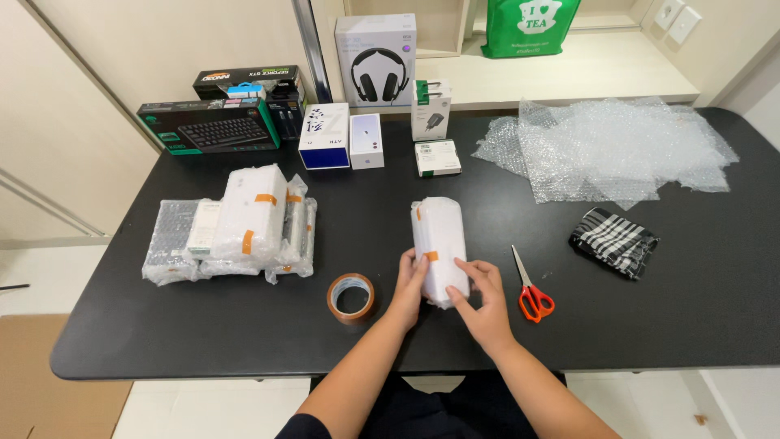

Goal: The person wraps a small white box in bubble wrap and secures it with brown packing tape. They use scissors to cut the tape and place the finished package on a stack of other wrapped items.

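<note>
Here, looking down through the head camera, I had both hands on a bubble-wrapped parcel [439, 248] that lay lengthwise on the black surface [699, 325], close to its near edge and about midway across. My left hand [409, 284] was cupped against the parcel's near left side, fingers curled onto the wrap beside a small strip of orange tape. My right hand [481, 297] lay flat over the near right corner, fingers spread and pressing down on the wrap; neither hand was lifting it. A roll of brown tape [351, 297] lay flat just left of my left hand, apart from it. A pair of orange-handled scissors [530, 286] lay closed just right of my right hand, blades pointing away from me. Further right sat a folded black-and-white checked cloth [613, 241], and behind it a loose heap of clear bubble wrap [605, 150]. On the left side of the surface a cluster of already wrapped parcels [236, 223], taped with orange strips, lay touching one another. Along the far edge stood unwrapped retail boxes: a keyboard box [210, 126], a headphone box [375, 59], and several small white boxes [366, 140]. A green bag [530, 26] rested on the ledge beyond.
</note>
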